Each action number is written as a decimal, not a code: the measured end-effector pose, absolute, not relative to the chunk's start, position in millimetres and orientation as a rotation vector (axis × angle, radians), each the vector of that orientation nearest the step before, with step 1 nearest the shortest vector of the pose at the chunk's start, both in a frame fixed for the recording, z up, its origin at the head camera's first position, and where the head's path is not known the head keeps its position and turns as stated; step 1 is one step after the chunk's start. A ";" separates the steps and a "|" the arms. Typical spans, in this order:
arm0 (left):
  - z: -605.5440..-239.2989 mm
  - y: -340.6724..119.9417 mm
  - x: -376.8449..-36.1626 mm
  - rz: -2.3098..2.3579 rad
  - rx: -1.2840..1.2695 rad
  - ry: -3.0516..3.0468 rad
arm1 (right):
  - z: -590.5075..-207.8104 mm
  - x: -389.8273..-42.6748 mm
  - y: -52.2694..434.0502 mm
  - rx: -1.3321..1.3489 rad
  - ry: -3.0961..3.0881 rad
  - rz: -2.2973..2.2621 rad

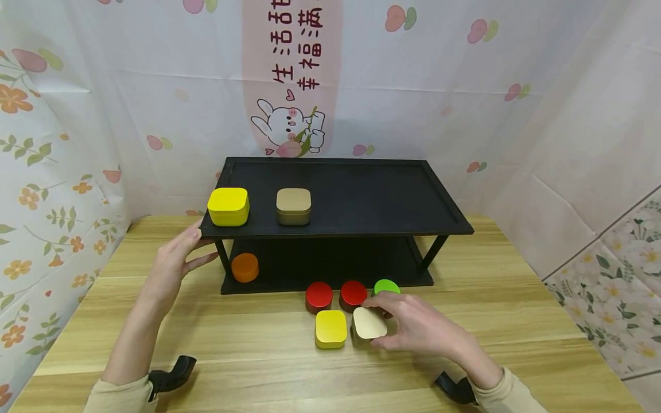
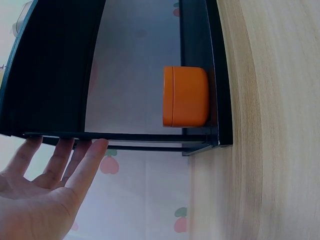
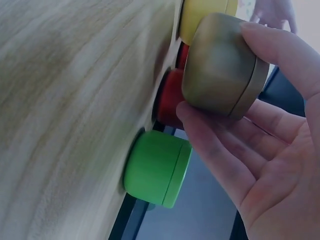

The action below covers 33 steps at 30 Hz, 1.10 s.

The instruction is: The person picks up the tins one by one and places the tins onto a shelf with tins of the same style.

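Note:
My right hand (image 1: 377,324) grips a gold square tin (image 1: 368,324) on the wooden table (image 1: 206,338), just in front of the black two-tier shelf (image 1: 361,198). In the right wrist view the thumb and fingers (image 3: 210,135) clasp the gold tin (image 3: 220,65) by its sides. Around it stand a yellow square tin (image 1: 330,328), two red round tins (image 1: 318,296) (image 1: 353,293) and a green round tin (image 1: 386,286). My left hand (image 1: 198,246) is open, its straight fingers (image 2: 65,150) touching the left edge of the shelf top. An orange round tin (image 2: 185,96) sits on the lower shelf.
A yellow square tin (image 1: 228,206) and a second gold square tin (image 1: 293,206) stand at the left of the shelf top; its right part is bare. Printed sheeting (image 1: 465,86) closes in the back and sides. The green tin (image 3: 155,167) and a red tin (image 3: 170,97) stand close to my right hand.

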<state>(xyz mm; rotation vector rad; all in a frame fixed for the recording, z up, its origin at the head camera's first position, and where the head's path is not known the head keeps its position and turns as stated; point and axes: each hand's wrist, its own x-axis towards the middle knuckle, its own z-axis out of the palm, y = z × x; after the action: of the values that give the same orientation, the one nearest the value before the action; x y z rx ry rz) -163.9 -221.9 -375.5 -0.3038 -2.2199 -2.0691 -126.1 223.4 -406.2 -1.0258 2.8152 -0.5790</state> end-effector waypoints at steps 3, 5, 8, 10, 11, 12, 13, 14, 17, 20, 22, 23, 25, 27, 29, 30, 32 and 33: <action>-375.3 -222.1 -163.6 -2.087 -0.306 -2.205 | -404.0 -125.6 224.0 -1.035 2.826 -0.598; -375.2 -222.3 -163.5 -2.086 -0.308 -2.204 | -402.2 -125.0 224.3 -1.035 2.832 -0.609; -375.0 -222.5 -163.4 -2.080 -0.307 -2.207 | -401.0 -124.7 224.9 -1.046 2.838 -0.625; -375.0 -222.8 -163.4 -2.078 -0.307 -2.208 | -399.9 -124.5 225.0 -1.065 2.845 -0.641; -375.1 -222.9 -163.4 -2.080 -0.309 -2.206 | -399.7 -124.5 225.2 -1.074 2.848 -0.652; -375.1 -223.0 -163.3 -2.083 -0.309 -2.203 | -399.4 -124.4 225.2 -1.086 2.851 -0.663; -375.0 -223.1 -163.3 -2.087 -0.310 -2.200 | -399.0 -124.2 225.2 -1.095 2.856 -0.675; -374.9 -223.1 -163.3 -2.088 -0.311 -2.198 | -398.4 -123.9 225.1 -1.098 2.860 -0.687; -374.5 -223.1 -163.2 -2.090 -0.315 -2.196 | -397.7 -123.8 225.0 -1.108 2.867 -0.734; -373.9 -222.8 -163.1 -2.087 -0.314 -2.197 | -396.9 -124.6 224.8 -1.129 2.867 -0.781; -373.8 -222.7 -163.1 -2.085 -0.308 -2.201 | -396.6 -125.5 224.9 -1.160 2.865 -0.818; -373.8 -222.6 -163.2 -2.083 -0.305 -2.204 | -396.3 -125.9 225.0 -1.177 2.862 -0.839; -374.1 -222.5 -163.4 -2.087 -0.298 -2.207 | -395.6 -126.7 225.4 -1.206 2.855 -0.887; -374.4 -222.4 -163.5 -2.093 -0.293 -2.208 | -395.0 -127.3 225.8 -1.232 2.849 -0.927; -374.7 -222.4 -163.5 -2.098 -0.288 -2.209 | -394.5 -127.6 226.0 -1.256 2.837 -0.968; -374.9 -222.3 -163.5 -2.101 -0.287 -2.208 | -394.4 -127.7 226.3 -1.260 2.833 -0.984; -375.2 -222.1 -163.5 -2.099 -0.284 -2.214 | -393.8 -127.9 226.7 -1.269 2.830 -1.010; -375.3 -221.9 -163.5 -2.095 -0.282 -2.219 | -393.4 -128.1 226.8 -1.274 2.829 -1.023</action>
<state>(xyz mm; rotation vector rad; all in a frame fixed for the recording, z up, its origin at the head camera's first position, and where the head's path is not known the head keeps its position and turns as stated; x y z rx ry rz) -163.5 -221.9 -375.3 -0.2817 -2.2186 -2.0953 -128.1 226.8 -393.4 -1.2744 2.8294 -1.0231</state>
